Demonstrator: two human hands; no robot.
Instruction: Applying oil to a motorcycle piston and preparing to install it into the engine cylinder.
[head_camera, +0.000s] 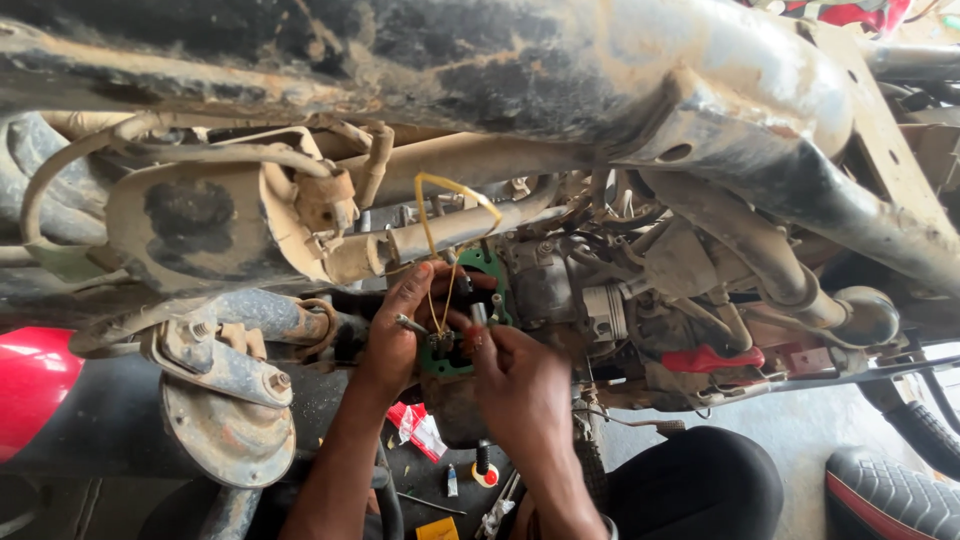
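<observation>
Under the dusty frame: green gasket (487, 262) seated over engine studs; piston (604, 308) exposed, cylinder absent. Left hand (400, 325) pinches yellow wire (440, 185); right hand (515, 375) pinches a stud (478, 314).

A grey concrete floor (800, 430) shows at the lower right under soft daylight, dusty and bare. Nearer the middle the ground is dark, strewn with a small red-and-white packet (418, 430), a yellow box (437, 529), a little tube (452, 482) and a screwdriver (483, 463). A patterned red cloth (850, 12) peeks in at the far top right.
</observation>
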